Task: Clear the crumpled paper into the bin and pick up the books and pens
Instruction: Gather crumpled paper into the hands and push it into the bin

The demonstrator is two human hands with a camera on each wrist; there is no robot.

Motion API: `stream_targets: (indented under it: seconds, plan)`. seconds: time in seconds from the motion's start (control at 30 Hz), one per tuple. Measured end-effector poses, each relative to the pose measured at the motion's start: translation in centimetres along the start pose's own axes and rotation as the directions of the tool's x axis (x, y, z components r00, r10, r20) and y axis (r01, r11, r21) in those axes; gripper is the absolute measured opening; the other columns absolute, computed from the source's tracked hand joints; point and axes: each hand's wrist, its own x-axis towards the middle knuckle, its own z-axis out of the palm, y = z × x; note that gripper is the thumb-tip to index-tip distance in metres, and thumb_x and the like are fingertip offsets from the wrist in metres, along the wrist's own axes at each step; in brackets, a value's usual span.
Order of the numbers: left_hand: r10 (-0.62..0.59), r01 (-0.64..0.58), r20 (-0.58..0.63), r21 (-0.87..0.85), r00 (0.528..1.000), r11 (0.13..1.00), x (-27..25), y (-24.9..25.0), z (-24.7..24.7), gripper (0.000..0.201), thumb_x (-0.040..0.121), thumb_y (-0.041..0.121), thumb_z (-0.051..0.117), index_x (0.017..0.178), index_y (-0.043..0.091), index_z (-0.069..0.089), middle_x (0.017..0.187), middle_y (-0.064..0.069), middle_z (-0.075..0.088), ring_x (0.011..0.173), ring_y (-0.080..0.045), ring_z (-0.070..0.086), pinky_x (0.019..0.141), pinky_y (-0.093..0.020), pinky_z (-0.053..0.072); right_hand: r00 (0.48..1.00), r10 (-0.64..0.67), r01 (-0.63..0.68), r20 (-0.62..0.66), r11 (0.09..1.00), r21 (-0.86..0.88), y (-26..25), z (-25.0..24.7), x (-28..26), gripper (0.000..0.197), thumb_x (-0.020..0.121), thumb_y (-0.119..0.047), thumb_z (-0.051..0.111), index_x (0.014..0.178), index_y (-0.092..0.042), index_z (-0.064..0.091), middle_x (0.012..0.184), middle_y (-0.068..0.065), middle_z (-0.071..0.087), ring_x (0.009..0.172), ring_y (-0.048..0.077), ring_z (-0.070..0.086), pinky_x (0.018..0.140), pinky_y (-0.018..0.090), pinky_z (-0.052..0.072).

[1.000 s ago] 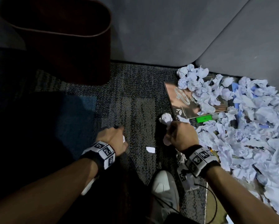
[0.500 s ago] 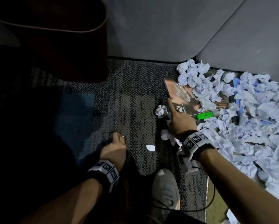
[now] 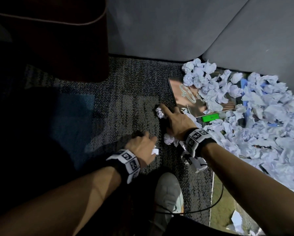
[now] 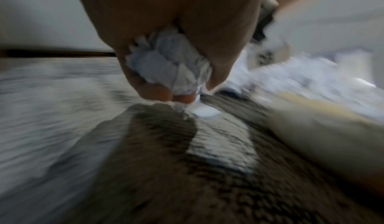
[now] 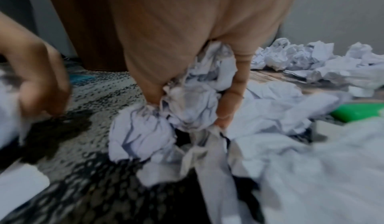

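Observation:
My left hand [image 3: 147,139] is low over the carpet, gripping a crumpled paper ball [image 4: 170,68] while its fingertips touch a small white scrap [image 4: 204,111] on the floor. My right hand [image 3: 170,114] clutches a wad of crumpled paper [image 5: 197,96], with its forefinger stretched against a loose paper ball [image 3: 159,112]. A glossy book [image 3: 188,99] lies just beyond it, half buried under a big heap of crumpled paper [image 3: 255,120]. A green pen-like thing [image 3: 210,118] lies at the book's near edge. The dark brown bin [image 3: 57,36] stands at the far left.
A grey sofa base [image 3: 159,26] closes off the far side. My white shoe [image 3: 168,193] and a black cable [image 3: 216,201] are near the bottom. Another paper ball [image 3: 169,139] lies beside my right wrist. Patterned carpet [image 3: 125,99] spreads between bin and heap.
My left hand has moved right and forward onto the white scrap, still holding its paper. My right hand has pushed its forefinger up against the loose ball.

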Motion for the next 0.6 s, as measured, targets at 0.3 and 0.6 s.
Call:
stream_targets:
  seconds: [0.3,0.6]
  plan:
    - [0.188,-0.189,0.024,0.152,0.982,0.97,1.9,0.9,3.0,0.037,0.092,0.039,0.053,0.122,0.021,0.042,0.122,-0.002,0.046,0.096,-0.032,0.064,0.064,-0.037,0.043,0.996,-0.085,0.088,-0.034,0.992,0.094,2.0,0.8,-0.8,0.095,0.083,-0.024,0.064,0.151,-0.039,-0.001,0.125,0.011,0.038,0.091,0.037,0.061,0.087,0.041,0.05]
    - [0.069,-0.08,-0.097,-0.115,0.993,0.99,4.4,-0.6,1.8,0.023,0.077,0.038,0.062,0.095,0.025,0.056,0.096,-0.003,0.067,0.092,-0.03,0.064,0.073,-0.033,0.05,0.994,-0.102,0.108,-0.04,0.974,0.2,3.6,1.4,-0.9,0.092,0.084,-0.028,0.064,0.151,-0.039,0.002,0.127,0.011,0.039,0.094,0.035,0.06,0.09,0.043,0.051]
